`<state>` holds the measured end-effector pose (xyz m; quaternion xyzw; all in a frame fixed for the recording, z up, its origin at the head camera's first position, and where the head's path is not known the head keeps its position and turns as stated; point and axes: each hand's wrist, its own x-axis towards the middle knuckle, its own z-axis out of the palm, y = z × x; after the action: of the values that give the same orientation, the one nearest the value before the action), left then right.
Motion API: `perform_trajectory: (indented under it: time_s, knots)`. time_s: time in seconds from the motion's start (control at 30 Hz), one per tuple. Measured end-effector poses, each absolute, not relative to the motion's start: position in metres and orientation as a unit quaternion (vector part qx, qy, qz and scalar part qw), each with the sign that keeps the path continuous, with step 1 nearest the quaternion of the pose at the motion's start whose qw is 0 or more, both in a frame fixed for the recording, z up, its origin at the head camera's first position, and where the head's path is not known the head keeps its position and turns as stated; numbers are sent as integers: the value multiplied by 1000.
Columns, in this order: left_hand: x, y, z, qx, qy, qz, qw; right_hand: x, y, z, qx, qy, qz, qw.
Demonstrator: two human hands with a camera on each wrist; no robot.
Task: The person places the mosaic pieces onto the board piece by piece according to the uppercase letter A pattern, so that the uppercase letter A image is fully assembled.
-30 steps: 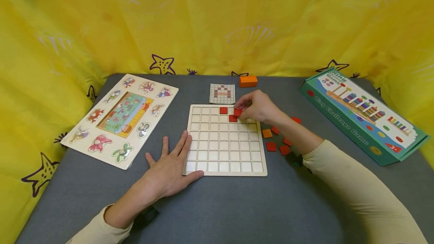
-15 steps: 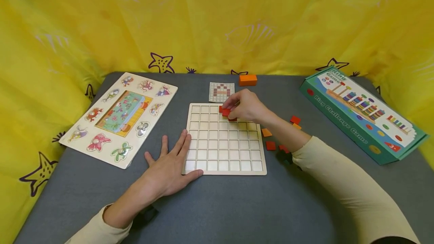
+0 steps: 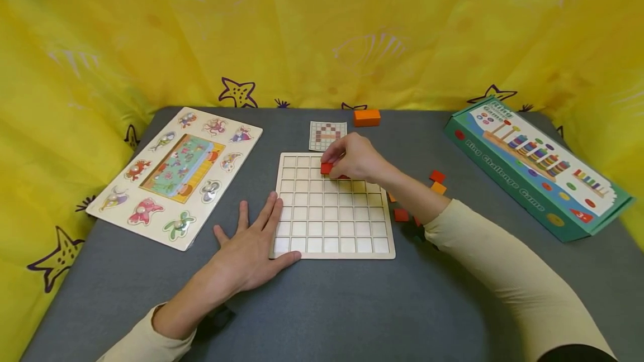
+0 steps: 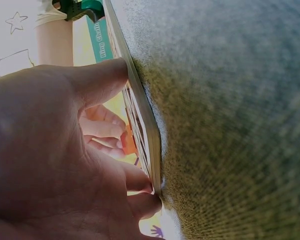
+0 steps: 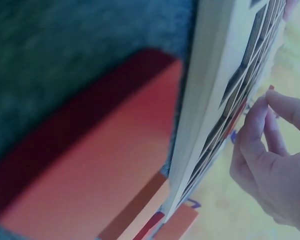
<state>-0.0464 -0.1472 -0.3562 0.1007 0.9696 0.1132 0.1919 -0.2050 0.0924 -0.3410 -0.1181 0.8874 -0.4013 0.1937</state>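
Note:
A wooden grid board [image 3: 332, 256] with square cells lies in the middle of the table. My right hand [image 3: 357, 156] pinches a red square tile [image 3: 326, 168] low over the board's top rows; the right wrist view shows its edge at the fingertips. Another red tile [image 3: 344, 177] sits in a cell partly hidden under that hand. On the board's lower left corner rests my left hand [image 3: 247, 257], fingers spread and straight, thumb over the front rim. In the left wrist view the thumb and fingers touch the edge of the board [image 4: 149, 130].
Several loose tiles lie right of the board, among them a red one [image 3: 401, 215] and an orange one [image 3: 439, 187]. Behind it are a pattern card [image 3: 317, 141] and an orange block [image 3: 367, 118]. A sea-animal puzzle [image 3: 146, 222] lies left, a green game box [image 3: 523, 194] right.
My right hand has moved left along the board's top rows, carrying the red tile with it. The left hand has stayed at the corner.

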Motion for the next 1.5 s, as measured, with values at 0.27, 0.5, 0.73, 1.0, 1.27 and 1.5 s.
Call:
perform_trajectory:
  time_s: [0.27,0.5,0.73,1.0,1.27,1.5]
  knots:
    - [-47,-148,-356,100,969,114,195,-206,86,-343,-129,885,-402,198]
    - [-47,-148,-356,99,969,114,197,-207,80,-347,-135,887,-393,203]
    - [-46,-148,-357,99,969,118,195,-206,74,-347,-155,896,-371,189]
    - [-45,-147,-357,102,969,120,190,-206,69,-345,-167,909,-340,172]
    - [-46,-147,-357,100,970,118,190,-205,66,-343,-166,915,-326,170]
    - [-45,-147,-357,99,969,118,194,-204,66,-342,-174,916,-320,169]
